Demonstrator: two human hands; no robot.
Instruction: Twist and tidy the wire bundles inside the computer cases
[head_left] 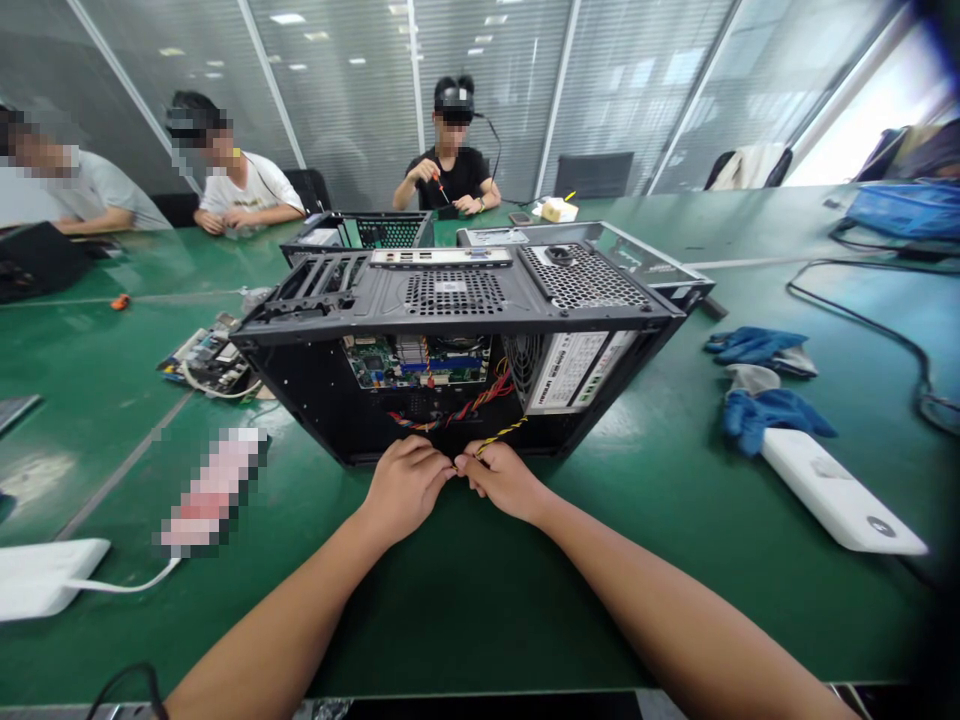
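Note:
A black computer case (352, 308) stands on the green table with its open side facing me. Inside it I see a green motherboard (375, 372), a labelled power supply (577, 372) and a bundle of coloured wires (480, 400). A twisted yellow-and-black cable (504, 432) runs from under the power supply to my hands. My right hand (504, 478) pinches this cable in front of the case's lower edge. My left hand (409, 485) is closed at the cable's near end, its fingertips almost touching the right ones. The cable's tip is hidden by my fingers.
White power banks lie at left (45, 578) and right (840, 490), near blue gloves (780, 415). A loose circuit board (214, 360) sits left of the case. Other cases stand behind it. Across the table, a person (450, 170) holds a screwdriver (440, 186).

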